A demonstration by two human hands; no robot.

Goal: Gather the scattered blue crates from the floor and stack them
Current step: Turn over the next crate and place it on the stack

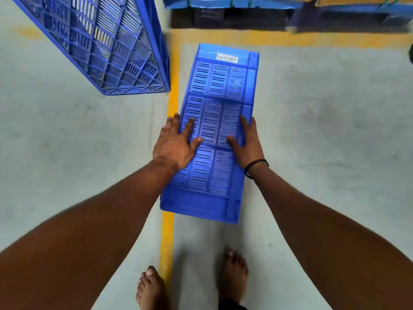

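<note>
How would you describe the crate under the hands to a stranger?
Follow the yellow floor line to mid-view. The slotted blue crate lies along it, under the left hand and right hand. Unlike the grid-bottomed crate upper left, it bears a white barcode label.

two blue crates: near crate (pixel 214 121), tilted crate (pixel 107 41). two hands: left hand (pixel 176 146), right hand (pixel 247 146). two feet: left foot (pixel 149 287), right foot (pixel 234 274).

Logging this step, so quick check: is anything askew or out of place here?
Yes. The crate lies slotted wall up under the left hand and right hand, overlapping the yellow line. The second crate, upper left, is tipped, grid base facing the camera. No damage visible.
</note>
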